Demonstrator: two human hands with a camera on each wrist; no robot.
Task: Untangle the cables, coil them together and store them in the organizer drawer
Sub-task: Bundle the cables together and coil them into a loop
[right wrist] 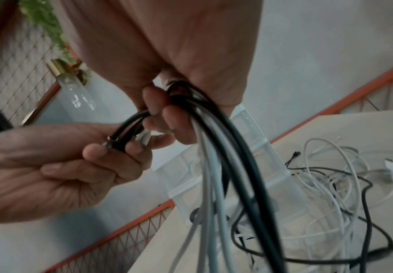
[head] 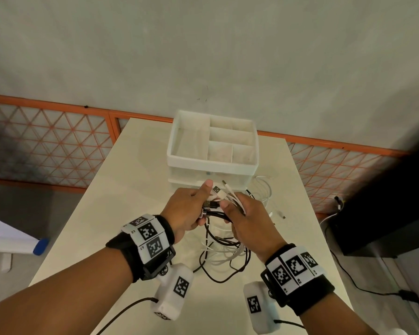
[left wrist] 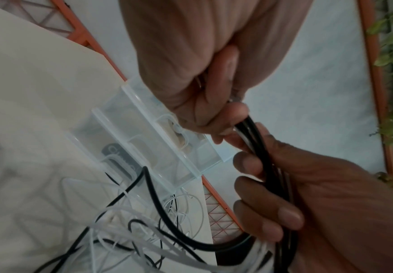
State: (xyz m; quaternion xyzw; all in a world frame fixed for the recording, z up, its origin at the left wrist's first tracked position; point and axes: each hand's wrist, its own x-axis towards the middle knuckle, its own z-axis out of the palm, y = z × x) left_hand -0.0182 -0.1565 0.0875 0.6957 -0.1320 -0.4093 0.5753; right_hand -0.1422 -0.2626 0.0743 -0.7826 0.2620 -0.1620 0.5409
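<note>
A bundle of black and white cables (head: 218,204) is held above the table between both hands. My left hand (head: 191,209) grips the plug ends, thumb raised toward the organizer. My right hand (head: 242,213) is curled round the cables (right wrist: 214,140) just beside it, with white USB plugs poking out above the fingers. The rest of the cables (head: 225,252) hang down in a loose tangle on the table (head: 107,213). The white organizer (head: 212,163) stands right behind the hands; its translucent drawers (left wrist: 144,136) look pushed in.
More white cable (head: 264,189) loops lie to the right of the organizer, a loose plug end (head: 282,215) beside them. An orange mesh fence (head: 46,146) runs behind the table. A black cabinet (head: 385,213) and floor cords stand at right.
</note>
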